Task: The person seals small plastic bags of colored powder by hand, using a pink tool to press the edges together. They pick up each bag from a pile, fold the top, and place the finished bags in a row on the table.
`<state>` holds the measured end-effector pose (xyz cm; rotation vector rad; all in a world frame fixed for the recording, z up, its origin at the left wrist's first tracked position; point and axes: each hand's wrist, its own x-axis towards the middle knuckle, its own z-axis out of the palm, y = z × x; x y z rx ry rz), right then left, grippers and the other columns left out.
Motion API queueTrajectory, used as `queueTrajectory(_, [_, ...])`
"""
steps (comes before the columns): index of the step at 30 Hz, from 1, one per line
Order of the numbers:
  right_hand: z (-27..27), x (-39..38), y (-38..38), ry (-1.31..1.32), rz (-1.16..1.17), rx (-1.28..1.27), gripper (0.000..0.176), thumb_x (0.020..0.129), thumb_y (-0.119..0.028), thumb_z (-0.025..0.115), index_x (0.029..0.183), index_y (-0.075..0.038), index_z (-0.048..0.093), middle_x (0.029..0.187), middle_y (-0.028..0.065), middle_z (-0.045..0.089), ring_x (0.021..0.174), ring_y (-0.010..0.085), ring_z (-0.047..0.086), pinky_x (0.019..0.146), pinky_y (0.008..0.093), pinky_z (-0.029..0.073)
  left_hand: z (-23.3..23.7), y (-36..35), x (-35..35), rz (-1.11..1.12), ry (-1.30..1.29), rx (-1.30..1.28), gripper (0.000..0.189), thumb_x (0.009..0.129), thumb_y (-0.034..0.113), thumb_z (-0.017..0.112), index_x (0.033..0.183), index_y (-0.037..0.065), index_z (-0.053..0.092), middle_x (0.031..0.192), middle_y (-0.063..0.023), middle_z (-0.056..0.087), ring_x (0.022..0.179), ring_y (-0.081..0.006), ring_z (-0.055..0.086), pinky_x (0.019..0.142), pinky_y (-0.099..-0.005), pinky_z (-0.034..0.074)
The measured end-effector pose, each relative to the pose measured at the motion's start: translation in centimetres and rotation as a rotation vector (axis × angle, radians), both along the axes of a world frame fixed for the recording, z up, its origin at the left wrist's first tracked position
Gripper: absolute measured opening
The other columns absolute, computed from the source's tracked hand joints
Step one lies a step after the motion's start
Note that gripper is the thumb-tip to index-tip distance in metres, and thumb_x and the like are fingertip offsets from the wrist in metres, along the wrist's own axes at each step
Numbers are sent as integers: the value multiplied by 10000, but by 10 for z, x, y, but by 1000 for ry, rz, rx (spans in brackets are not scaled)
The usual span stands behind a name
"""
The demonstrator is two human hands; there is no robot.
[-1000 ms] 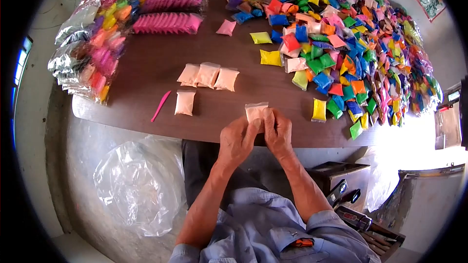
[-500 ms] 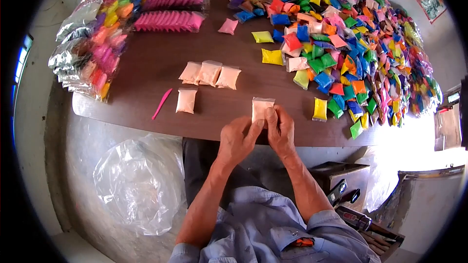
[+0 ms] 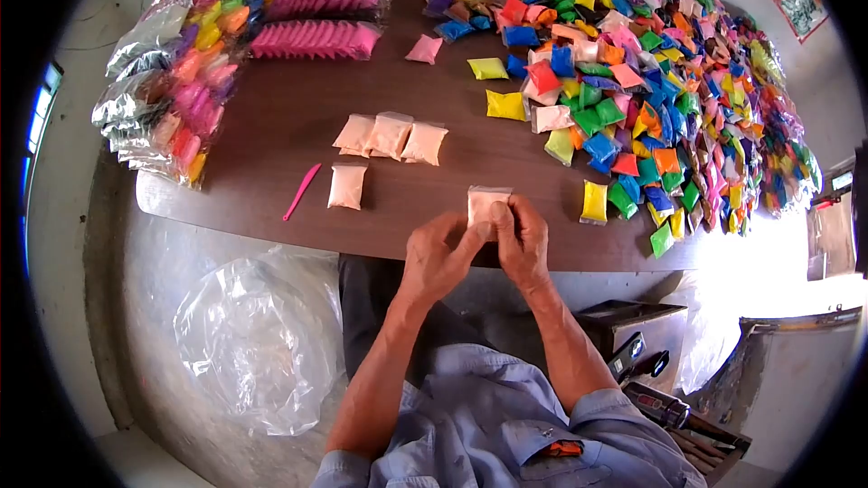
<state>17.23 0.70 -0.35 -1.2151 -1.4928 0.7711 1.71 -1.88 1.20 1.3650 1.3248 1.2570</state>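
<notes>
A small clear packet with peach filling (image 3: 485, 202) is held upright near the table's front edge. My left hand (image 3: 439, 251) grips its lower left part, and my right hand (image 3: 523, 242) grips its lower right, thumbs close together on its face. To the left, a single peach packet (image 3: 346, 186) lies on the brown table (image 3: 416, 212). Behind it several peach packets (image 3: 389, 136) lie in an overlapping row. A pink plastic tool (image 3: 302, 192) rests farther left.
Colourful packets (image 3: 624, 108) are heaped across the right and back. Filled clear bags (image 3: 172, 81) are stacked at the left, beside pink tool bundles (image 3: 315, 39). A yellow packet (image 3: 594, 202) lies right of my hands. A large plastic bag (image 3: 258, 343) is on the floor.
The view has shifted very slightly. Both hands still grip the peach packet, with its top tilted a little differently.
</notes>
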Motion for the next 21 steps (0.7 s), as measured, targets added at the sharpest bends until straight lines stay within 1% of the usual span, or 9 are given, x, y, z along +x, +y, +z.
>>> queueTrajectory(2, [0, 2, -1, -30, 9, 34, 267, 1058, -234, 622, 942, 4, 653, 748, 72, 620, 683, 124, 547, 609, 314, 480, 2, 1, -2, 10, 11, -20, 281, 974, 230, 727, 890, -33, 678, 746, -193, 632, 638, -270, 596, 620, -391, 483])
queueTrajectory(3, [1, 2, -3, -25, 39, 2, 257, 1050, -231, 634, 951, 4, 664, 761, 72, 631, 694, 121, 556, 619, 309, 485, 2, 2, -4, 23, 19, -37, 285, 972, 234, 730, 893, -35, 679, 745, -191, 636, 642, -255, 602, 623, -385, 486])
queueTrajectory(7, [7, 2, -3, 19, 84, -79, 227, 1040, -211, 649, 999, 6, 701, 812, 73, 678, 747, 111, 597, 664, 290, 503, -9, 4, -7, 23, 64, 21, 290, 966, 237, 735, 884, -34, 673, 737, -191, 637, 634, -261, 594, 619, -384, 483])
queueTrajectory(9, [7, 2, -3, 65, 85, -85, 213, 1039, -193, 648, 1013, 9, 710, 830, 71, 695, 770, 110, 616, 686, 286, 512, -15, 4, -9, -24, 155, 27, 332, 1040, 297, 683, 912, -8, 662, 730, -50, 607, 676, -102, 521, 583, -297, 439])
queueTrajectory(13, [9, 2, -2, 142, 89, -88, 172, 1031, -135, 641, 1017, 16, 722, 871, 66, 728, 814, 104, 648, 737, 279, 530, -11, 4, -6, -16, 98, 40, 309, 1028, 268, 702, 888, -4, 655, 718, -35, 585, 677, -92, 510, 578, -292, 430])
queueTrajectory(15, [8, 3, -1, 116, 105, -66, 164, 1027, -126, 642, 1015, 16, 723, 874, 66, 730, 824, 102, 650, 743, 279, 533, -4, 3, -5, -24, 54, 16, 287, 1014, 237, 714, 865, 1, 648, 716, -13, 564, 675, -80, 493, 571, -288, 418])
queueTrajectory(18, [8, 4, -2, 100, 140, -59, 152, 1022, -114, 643, 1007, 13, 725, 866, 61, 729, 830, 95, 647, 749, 279, 534, -14, 4, -4, -1, 24, 25, 297, 1003, 225, 720, 825, 14, 612, 720, 18, 538, 677, -69, 473, 560, -281, 395])
queueTrajectory(19, [8, 5, -2, 108, 162, -72, 148, 1021, -111, 643, 1002, 10, 725, 855, 57, 725, 828, 91, 641, 748, 278, 533, -13, 3, -5, -3, 24, 24, 297, 1003, 225, 720, 825, 14, 612, 720, 18, 538, 677, -69, 473, 560, -281, 395])
queueTrajectory(21, [9, 5, -3, 107, 158, -78, 146, 1020, -113, 645, 998, 7, 724, 841, 53, 721, 819, 89, 636, 739, 280, 531, -7, 2, -8, -2, 39, 2, 300, 938, 202, 739, 818, -42, 613, 686, -131, 576, 637, -164, 507, 590, -357, 456])
